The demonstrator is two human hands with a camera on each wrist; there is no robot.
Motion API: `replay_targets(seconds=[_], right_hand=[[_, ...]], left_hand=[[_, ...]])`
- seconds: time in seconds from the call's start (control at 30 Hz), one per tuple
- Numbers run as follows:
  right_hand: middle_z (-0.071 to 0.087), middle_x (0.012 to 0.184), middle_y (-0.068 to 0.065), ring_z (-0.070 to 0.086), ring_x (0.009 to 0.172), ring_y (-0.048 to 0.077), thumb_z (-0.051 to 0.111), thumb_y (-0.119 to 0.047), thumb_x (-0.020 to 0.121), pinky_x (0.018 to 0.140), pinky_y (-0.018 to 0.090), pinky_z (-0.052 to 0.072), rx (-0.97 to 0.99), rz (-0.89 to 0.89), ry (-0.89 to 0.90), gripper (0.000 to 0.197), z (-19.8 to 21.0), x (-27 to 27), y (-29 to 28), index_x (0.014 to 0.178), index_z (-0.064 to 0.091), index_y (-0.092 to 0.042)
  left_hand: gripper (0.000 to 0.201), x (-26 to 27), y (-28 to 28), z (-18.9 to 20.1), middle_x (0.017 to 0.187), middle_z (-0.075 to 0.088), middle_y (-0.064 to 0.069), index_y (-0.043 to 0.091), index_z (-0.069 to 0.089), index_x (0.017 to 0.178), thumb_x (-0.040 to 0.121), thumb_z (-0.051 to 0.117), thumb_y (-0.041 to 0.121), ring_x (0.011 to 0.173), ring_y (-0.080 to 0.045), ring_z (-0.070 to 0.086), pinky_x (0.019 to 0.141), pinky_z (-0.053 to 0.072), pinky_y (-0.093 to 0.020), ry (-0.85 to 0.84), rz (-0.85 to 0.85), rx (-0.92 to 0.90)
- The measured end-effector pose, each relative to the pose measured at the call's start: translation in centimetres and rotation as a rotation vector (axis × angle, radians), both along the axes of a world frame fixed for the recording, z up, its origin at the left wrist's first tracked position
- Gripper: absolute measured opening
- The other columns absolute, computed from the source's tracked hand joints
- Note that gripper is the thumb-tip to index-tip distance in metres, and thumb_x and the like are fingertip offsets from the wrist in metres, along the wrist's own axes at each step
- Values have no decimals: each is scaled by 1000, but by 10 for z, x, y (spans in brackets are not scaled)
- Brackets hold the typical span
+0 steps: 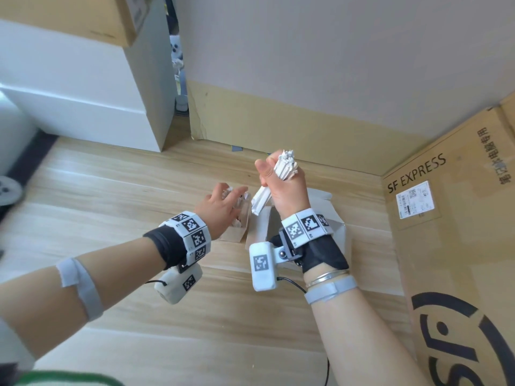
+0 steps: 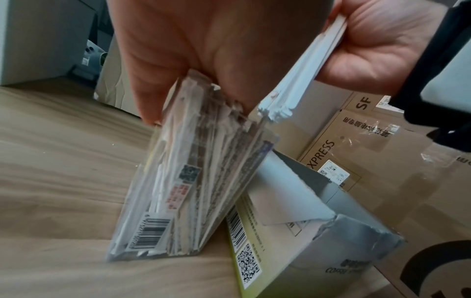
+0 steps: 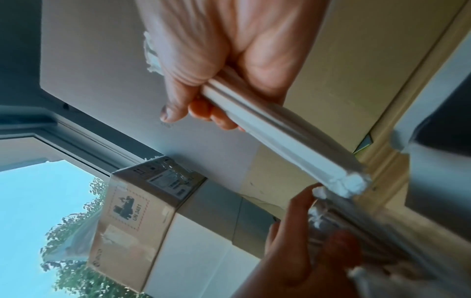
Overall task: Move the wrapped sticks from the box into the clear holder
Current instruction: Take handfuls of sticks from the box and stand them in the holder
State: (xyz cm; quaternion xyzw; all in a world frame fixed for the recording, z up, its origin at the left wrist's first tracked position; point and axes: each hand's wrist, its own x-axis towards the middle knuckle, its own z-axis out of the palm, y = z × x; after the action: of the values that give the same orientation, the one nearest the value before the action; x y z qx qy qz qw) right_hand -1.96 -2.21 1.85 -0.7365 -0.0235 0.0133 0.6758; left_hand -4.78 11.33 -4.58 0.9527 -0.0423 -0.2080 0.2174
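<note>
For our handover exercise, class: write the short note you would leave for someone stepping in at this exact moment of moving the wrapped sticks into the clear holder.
Right hand: grips a bundle of wrapped sticks, raised above the table, its lower end near the holder's mouth.
Left hand: fingers rest on the top of the clear holder, steadying it; it leans tilted against the box.
Done: the holder already looks packed with sticks.
Left: feed the held bundle into the holder. The part of the box's inside that shows looks empty, but check it for leftovers.
</note>
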Motion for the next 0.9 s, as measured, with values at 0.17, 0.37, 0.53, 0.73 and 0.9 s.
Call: replay_targets(seconds=[0.17, 0.37, 0.53, 0.73, 0.9], right_hand=[[43, 54, -1, 42, 50, 12, 70, -31, 78, 57, 23, 39, 140, 110, 59, 33, -1, -4, 16, 63, 43, -18], [50, 62, -3, 49, 58, 5, 67, -19, 85, 68, 24, 41, -142, 136, 173, 29, -31, -4, 25, 64, 47, -22], [42, 134, -9, 28, 128, 17, 63, -41, 82, 107, 31, 26, -670, 118, 262, 18, -53, -9, 26, 82, 67, -23], [21, 153, -11, 15, 140, 23, 60, -36, 83, 112, 41, 21, -884, 231, 267, 23, -49, -12, 24, 102, 69, -27], [35, 147, -5, 45, 127, 13, 61, -9, 82, 98, 26, 42, -683, 151, -84, 35, -41, -10, 27, 114, 63, -25]], left_hand=[[59, 7, 3, 3, 142, 26, -15, 22, 19, 146, 93, 45, 16, 112, -41, 52, 94, 45, -44, 38, -42, -1], [35, 12, 9, -3, 134, 35, -14, 15, 38, 133, 98, 32, 19, 100, -38, 56, 86, 49, -43, 62, -20, -105], [44, 9, 13, -2, 148, 22, -13, 16, 31, 143, 100, 27, 18, 118, -33, 51, 101, 42, -39, 43, 20, -199], [53, 10, 17, -3, 145, 27, -14, 33, 9, 148, 100, 26, 19, 110, -32, 56, 97, 42, -37, 112, 108, -289], [58, 10, 16, -1, 135, 41, -21, 24, -1, 150, 99, 27, 16, 110, -35, 53, 95, 40, -40, 97, 146, -279]])
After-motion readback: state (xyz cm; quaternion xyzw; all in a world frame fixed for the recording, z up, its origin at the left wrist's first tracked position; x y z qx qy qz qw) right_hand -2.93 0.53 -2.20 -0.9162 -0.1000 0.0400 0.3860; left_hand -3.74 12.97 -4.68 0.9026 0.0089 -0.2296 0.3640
